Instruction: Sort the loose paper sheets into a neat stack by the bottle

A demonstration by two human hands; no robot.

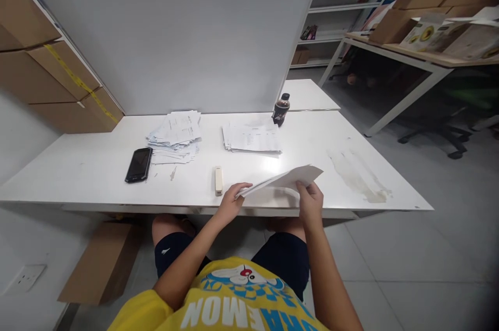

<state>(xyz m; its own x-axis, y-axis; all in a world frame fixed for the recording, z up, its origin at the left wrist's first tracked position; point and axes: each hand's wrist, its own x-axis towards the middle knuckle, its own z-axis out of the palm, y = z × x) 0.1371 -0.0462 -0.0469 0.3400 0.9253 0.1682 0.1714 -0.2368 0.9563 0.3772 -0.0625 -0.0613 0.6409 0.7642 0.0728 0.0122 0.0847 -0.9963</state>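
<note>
A few sheets of paper (286, 179) are held up at a tilt over the table's front edge. My left hand (231, 202) pinches their left end, and my right hand (311, 199) grips the right end with the thumb on the near face. Just left of my left hand lies a small cream stapler (218, 181). Beyond the held sheets sits a fairly neat stack of printed papers (253, 137). Farther left is a looser, fanned pile of papers (177, 131), with a black phone (139, 164) in front of it.
A dark drink bottle (281, 109) stands behind the neat stack. A whiteboard (183, 35) rises along the back of the white table (97, 180). Cardboard boxes (58, 81) are piled at the left, and a greyish smear (360, 175) marks the right side of the tabletop.
</note>
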